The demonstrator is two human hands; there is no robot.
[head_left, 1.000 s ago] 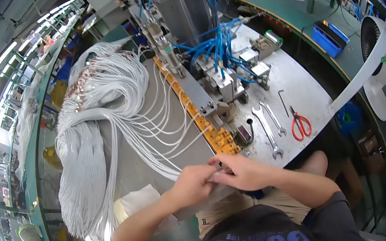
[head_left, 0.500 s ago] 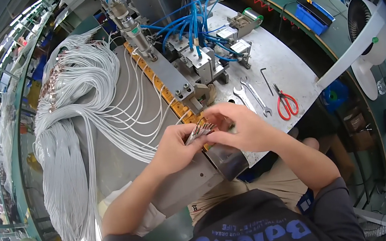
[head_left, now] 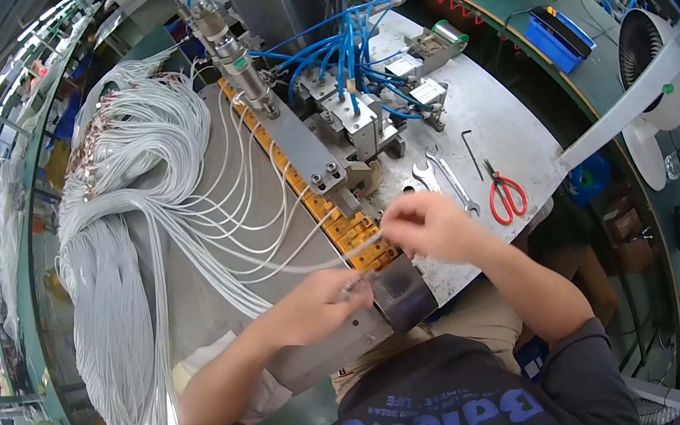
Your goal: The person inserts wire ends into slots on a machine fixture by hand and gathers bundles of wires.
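My right hand (head_left: 431,230) pinches the end of a white cable (head_left: 313,266) just above the front of a row of orange fixture blocks (head_left: 341,221). The cable runs left from my fingers toward a large bundle of white cables (head_left: 135,146). Lower and to the left, my left hand (head_left: 318,304) is closed on a small bunch of cable ends (head_left: 355,285), blurred by motion, beside a dark metal block (head_left: 403,290). Several other white cables reach from the bundle to the orange blocks, under a grey metal bar (head_left: 296,145).
A press with cylinders (head_left: 236,62) and blue air hoses (head_left: 327,58) stands over the blocks. On the right metal plate lie wrenches (head_left: 456,183), a hex key (head_left: 472,155) and red-handled scissors (head_left: 507,196). A white fan (head_left: 642,74) stands at far right.
My hands have moved apart. My right hand has drawn a single white cable over to the orange blocks; my left hand has lowered slightly with the cable ends.
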